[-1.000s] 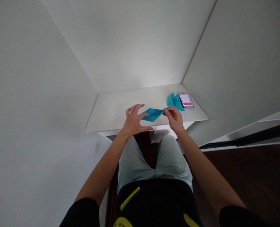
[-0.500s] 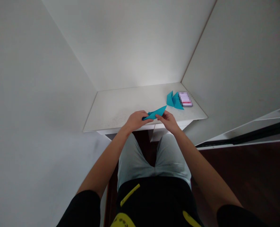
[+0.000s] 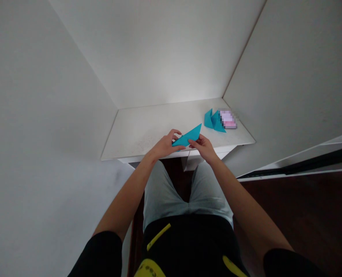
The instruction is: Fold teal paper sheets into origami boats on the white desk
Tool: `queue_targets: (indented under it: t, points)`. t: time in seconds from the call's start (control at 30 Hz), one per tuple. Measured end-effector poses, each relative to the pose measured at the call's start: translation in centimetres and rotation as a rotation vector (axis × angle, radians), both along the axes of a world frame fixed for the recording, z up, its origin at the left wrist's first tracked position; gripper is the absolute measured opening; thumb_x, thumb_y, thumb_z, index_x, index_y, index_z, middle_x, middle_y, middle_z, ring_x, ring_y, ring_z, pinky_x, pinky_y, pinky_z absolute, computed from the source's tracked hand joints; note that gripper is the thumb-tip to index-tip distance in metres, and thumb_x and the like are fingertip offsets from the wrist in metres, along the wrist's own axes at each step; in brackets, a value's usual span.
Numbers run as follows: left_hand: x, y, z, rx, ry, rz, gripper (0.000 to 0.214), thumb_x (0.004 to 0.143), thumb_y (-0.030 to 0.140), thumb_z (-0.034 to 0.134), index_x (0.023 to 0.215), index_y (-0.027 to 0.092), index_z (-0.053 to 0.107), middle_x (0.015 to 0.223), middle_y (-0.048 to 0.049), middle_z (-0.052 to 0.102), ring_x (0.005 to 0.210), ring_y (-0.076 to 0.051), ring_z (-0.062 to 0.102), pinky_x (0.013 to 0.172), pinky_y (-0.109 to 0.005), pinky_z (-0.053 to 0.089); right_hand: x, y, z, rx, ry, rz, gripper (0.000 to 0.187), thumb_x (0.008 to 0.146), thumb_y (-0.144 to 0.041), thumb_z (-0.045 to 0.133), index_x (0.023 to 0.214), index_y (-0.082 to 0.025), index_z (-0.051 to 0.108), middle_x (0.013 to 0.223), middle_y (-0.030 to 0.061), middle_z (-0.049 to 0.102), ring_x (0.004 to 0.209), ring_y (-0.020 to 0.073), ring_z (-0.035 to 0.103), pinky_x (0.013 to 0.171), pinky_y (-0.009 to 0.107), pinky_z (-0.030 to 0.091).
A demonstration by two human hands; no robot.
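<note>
Blue folded paper [image 3: 190, 137] is held in left hand [image 3: 165, 145] and right hand [image 3: 204, 147], lettering [image 3: 150, 264] on the black shirt [image 3: 194, 242] unreadably small.

Dark lettering [image 3: 148, 262] on yellow shirt print [image 3: 150, 271] illegible; phone screen [image 3: 227, 118] pixelated, unreadable

A white desk [image 3: 142, 125], pale walls [image 3: 165, 54] and dark reddish floor [image 3: 303, 215] suggest a home.

On the desk [image 3: 147, 127], folded paper [image 3: 217, 124] lies left of a phone [image 3: 229, 119], behind and right of both hands [image 3: 164, 147].
</note>
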State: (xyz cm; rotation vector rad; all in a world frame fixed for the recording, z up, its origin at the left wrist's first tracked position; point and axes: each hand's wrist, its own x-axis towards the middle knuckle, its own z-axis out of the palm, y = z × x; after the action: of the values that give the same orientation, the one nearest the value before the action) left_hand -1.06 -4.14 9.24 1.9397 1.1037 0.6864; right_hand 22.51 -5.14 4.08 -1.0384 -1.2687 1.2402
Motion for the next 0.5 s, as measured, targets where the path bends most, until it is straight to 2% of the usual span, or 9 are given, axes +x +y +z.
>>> queue_targets:
  t: [0.1,0.2,0.27,0.37,0.43,0.5]
  points:
    - [-0.2,-0.3,0.2,-0.047,-0.017,-0.027,0.078,0.075,0.046,0.094,0.137,0.027,0.051,0.11,-0.0051,0.077,0.095,-0.023,0.074,0.085,-0.033,0.055,0.0,0.1,-0.2,-0.028,-0.02,-0.03,0.059,0.072,-0.073,0.09,0.099,-0.026,0.069,0.087,0.0028,0.078,0.076,0.0213,0.072,0.077,0.04,0.064]
    - [-0.3,-0.4,0.4,0.003,0.04,-0.017,0.059,0.08,0.046,0.09,0.125,0.025,0.059,0.103,-0.0017,0.076,0.092,-0.022,0.073,0.084,-0.033,0.055,0.1,-0.1,-0.2,-0.009,-0.027,-0.007,0.063,0.073,-0.072,0.09,0.112,-0.028,0.066,0.09,0.002,0.077,0.079,0.0224,0.074,0.075,0.039,0.064]
    - [-0.3,-0.4,0.4,0.112,0.143,-0.021,0.039,0.085,0.044,0.086,0.111,0.023,0.067,0.101,-0.0017,0.076,0.093,-0.023,0.072,0.088,-0.035,0.055,0.3,-0.3,-0.2,0.057,-0.027,0.011,0.078,0.073,-0.067,0.092,0.135,-0.033,0.059,0.104,0.0029,0.078,0.087,0.0242,0.076,0.077,0.041,0.066]
    - [-0.2,-0.5,0.3,0.309,0.288,-0.053,0.019,0.092,0.036,0.079,0.105,0.024,0.074,0.112,-0.0041,0.077,0.103,-0.024,0.073,0.095,-0.036,0.055,1.0,-0.8,-0.2,0.215,-0.108,0.005,0.111,0.076,-0.06,0.093,0.165,-0.042,0.03,0.138,0.0091,0.069,0.103,0.0282,0.076,0.081,0.046,0.069]
    - [-0.3,-0.6,0.1,0.4,0.359,-0.059,0.015,0.094,0.03,0.076,0.109,0.025,0.076,0.121,-0.0047,0.076,0.109,-0.024,0.073,0.096,-0.035,0.056,1.8,-1.0,-0.4,0.353,-0.243,-0.051,0.119,0.078,-0.058,0.092,0.171,-0.043,0.019,0.156,0.0145,0.053,0.117,0.0322,0.072,0.085,0.05,0.069]
    - [-0.3,-0.7,-0.2,0.455,0.44,-0.054,0.015,0.096,0.026,0.073,0.111,0.026,0.078,0.122,-0.0048,0.076,0.109,-0.023,0.074,0.096,-0.034,0.056,2.6,-1.1,-0.6,0.496,-0.405,-0.137,0.118,0.08,-0.055,0.091,0.172,-0.04,0.018,0.166,0.0179,0.039,0.129,0.0367,0.065,0.09,0.055,0.067]
